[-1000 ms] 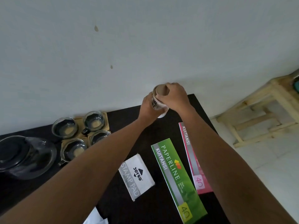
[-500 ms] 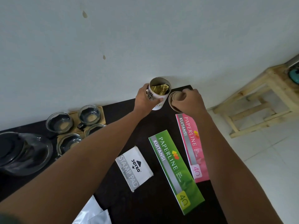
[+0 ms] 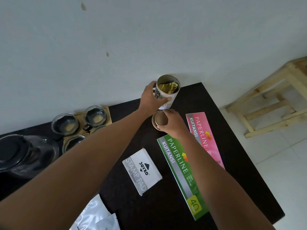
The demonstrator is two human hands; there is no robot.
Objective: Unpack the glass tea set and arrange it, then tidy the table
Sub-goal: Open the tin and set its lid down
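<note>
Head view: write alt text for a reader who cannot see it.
The left hand grips an open tea canister with gold packets inside, while the right hand sets its lid on the black table. Glass cups and a glass teapot stand left; receipt books and a stamp pad box lie nearer.

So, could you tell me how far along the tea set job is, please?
Done: teapot and glass cups stand on the table. In hand: left hand grips the open tin, right hand holds its lid. Left: stamp pad, receipt books, foil wrappers.
</note>
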